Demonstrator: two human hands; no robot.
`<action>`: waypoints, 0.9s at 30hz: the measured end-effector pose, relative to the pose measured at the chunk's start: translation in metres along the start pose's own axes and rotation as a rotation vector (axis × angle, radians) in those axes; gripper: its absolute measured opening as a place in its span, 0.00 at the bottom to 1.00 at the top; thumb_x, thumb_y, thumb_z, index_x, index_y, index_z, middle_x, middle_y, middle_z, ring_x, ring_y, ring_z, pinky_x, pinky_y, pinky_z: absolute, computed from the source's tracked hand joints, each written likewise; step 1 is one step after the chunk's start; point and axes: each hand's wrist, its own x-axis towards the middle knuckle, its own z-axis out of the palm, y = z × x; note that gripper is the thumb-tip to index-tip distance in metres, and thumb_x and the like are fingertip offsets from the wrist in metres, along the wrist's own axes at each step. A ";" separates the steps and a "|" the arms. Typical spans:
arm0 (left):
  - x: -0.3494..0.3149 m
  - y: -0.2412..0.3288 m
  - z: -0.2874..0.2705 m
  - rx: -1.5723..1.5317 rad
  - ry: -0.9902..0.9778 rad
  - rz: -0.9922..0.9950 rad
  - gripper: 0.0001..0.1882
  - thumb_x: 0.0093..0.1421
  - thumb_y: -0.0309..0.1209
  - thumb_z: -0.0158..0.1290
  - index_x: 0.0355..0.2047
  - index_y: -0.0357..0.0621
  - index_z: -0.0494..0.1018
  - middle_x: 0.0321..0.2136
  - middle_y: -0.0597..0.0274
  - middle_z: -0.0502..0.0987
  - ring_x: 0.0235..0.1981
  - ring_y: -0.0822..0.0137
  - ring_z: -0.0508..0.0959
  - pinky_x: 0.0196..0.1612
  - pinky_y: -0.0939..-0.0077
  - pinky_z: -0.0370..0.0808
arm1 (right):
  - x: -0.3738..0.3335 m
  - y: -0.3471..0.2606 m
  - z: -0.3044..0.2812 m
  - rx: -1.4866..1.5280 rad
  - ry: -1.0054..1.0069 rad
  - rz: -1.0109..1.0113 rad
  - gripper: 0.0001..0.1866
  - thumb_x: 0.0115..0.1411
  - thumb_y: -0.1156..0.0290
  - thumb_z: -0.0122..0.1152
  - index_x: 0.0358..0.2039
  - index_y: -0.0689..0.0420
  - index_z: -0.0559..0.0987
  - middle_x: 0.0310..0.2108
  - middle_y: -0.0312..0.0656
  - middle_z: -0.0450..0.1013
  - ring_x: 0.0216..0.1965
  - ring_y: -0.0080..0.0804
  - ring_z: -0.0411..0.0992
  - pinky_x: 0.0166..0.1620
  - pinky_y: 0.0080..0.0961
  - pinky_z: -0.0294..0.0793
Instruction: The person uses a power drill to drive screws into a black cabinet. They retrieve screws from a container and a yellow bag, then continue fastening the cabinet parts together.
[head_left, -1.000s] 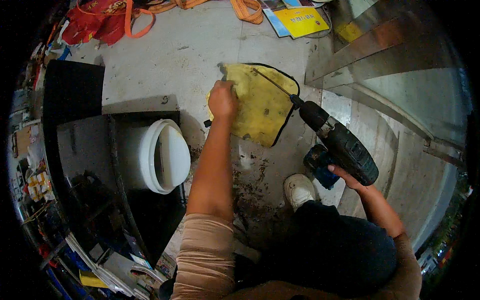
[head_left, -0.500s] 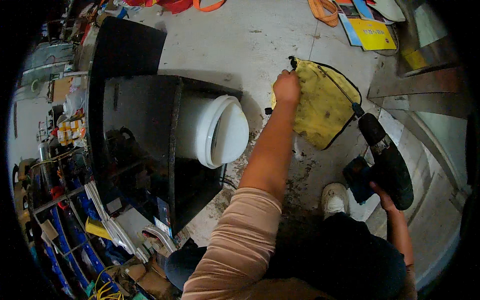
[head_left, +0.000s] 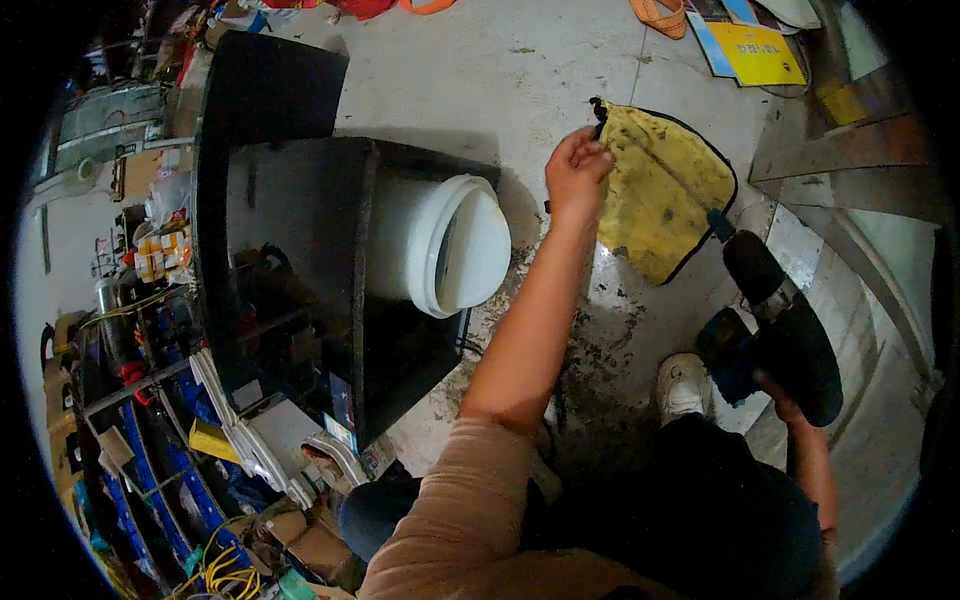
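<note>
A stained yellow cloth piece (head_left: 660,200) with black edging lies on the floor ahead. My left hand (head_left: 578,178) is beside its upper left edge, fingers curled together; whatever they may hold is too small to make out. A black knotted end (head_left: 598,106) sticks out just beyond the fingers. On the right, my right hand (head_left: 782,398) grips a dark cordless drill (head_left: 785,310) with a block-shaped battery. Most of that hand is hidden under the drill. The drill's long thin bit (head_left: 683,180) points up and left over the cloth.
A black cabinet (head_left: 300,200) stands at left, with a white plastic bucket (head_left: 475,250) lying on its side in it. Blue parts bins (head_left: 165,450) fill the lower left. My light shoe (head_left: 684,385) is near the drill. Yellow booklets (head_left: 760,55) and metal framing (head_left: 840,160) are at right.
My left hand's fingers have loosened from a fist at the cloth's edge into a curl. The view has shifted slightly; my right hand still holds the drill with its bit over the cloth.
</note>
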 end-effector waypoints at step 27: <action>-0.144 0.129 -0.096 -0.888 -0.101 -0.160 0.10 0.60 0.28 0.50 0.42 0.43 0.70 0.37 0.61 0.75 0.43 0.62 0.76 0.43 0.65 0.79 | 0.017 -0.076 0.012 -0.341 -0.415 -0.606 0.25 0.53 0.56 0.59 0.51 0.47 0.71 0.50 0.47 0.67 0.52 0.49 0.64 0.55 0.40 0.64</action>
